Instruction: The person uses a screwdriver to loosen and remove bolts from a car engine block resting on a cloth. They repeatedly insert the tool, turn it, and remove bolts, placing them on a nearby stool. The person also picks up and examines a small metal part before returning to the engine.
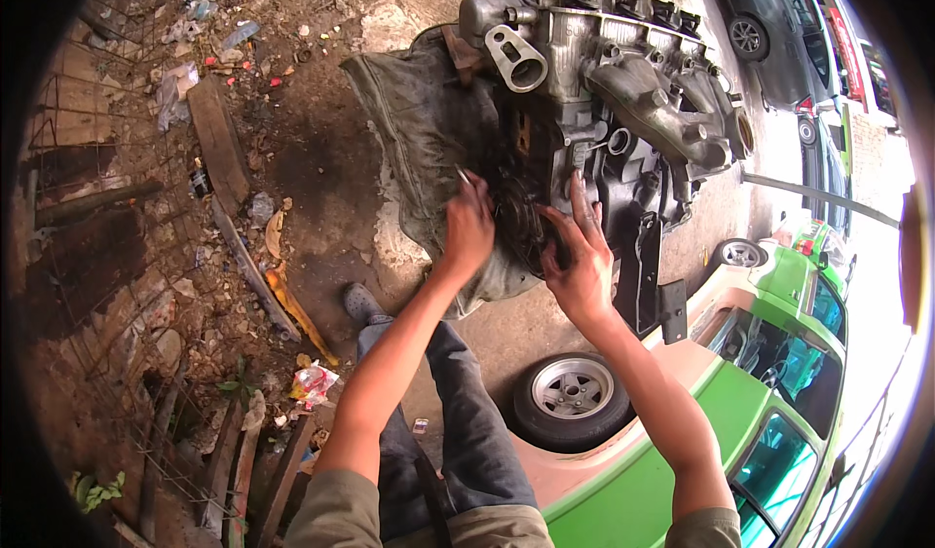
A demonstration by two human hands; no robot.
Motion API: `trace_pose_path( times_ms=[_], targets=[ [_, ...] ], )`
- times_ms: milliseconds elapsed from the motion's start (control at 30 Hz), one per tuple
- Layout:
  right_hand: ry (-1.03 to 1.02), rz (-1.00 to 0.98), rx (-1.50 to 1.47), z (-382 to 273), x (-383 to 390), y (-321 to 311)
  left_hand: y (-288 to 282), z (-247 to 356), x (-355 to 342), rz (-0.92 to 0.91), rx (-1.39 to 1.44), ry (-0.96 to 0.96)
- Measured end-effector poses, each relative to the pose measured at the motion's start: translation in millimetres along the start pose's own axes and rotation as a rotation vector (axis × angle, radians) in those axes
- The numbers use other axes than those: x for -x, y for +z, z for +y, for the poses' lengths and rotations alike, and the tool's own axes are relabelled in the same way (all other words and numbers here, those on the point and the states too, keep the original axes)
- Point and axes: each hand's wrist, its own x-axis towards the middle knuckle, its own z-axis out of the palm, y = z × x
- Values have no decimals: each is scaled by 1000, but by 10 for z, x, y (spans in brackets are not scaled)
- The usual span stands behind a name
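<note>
A greasy engine (560,80) with a silver-grey upper part and a blackened lower end stands in front of me on a dark, oil-stained cloth (394,124). My left hand (469,225) is closed beside the dark, round part (521,215) at the engine's near end. A thin, shiny metal piece (462,173) sticks out of its fingers; its kind is not clear. My right hand (581,261) lies against the engine's near face, right of that round part. Its fingers are apart, the index finger stretched up along the metal, with nothing seen in them. Grime covers the fingertips.
A black bracket (640,280) juts from the engine's right side. A loose wheel (572,399) lies by a green vehicle (682,421) at the lower right. Wooden planks (219,144), wire mesh and litter cover the ground at left. A dark car (774,37) stands far right.
</note>
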Motion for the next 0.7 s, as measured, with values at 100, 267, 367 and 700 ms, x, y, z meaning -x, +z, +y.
trace_pose_path(
  times_ms=[100,267,367,700],
  targets=[
    [4,22,-32,-32,-40,65,100,-424,243,213,-350,575],
    [9,27,-22,-4,-42,29,189,-713,339,326,-175,548],
    [-8,34,-19,2,-37,41,4,-575,278,270,-71,378],
    [17,15,-27,-18,-15,7,-288,5,-501,-75,189,-101]
  ],
)
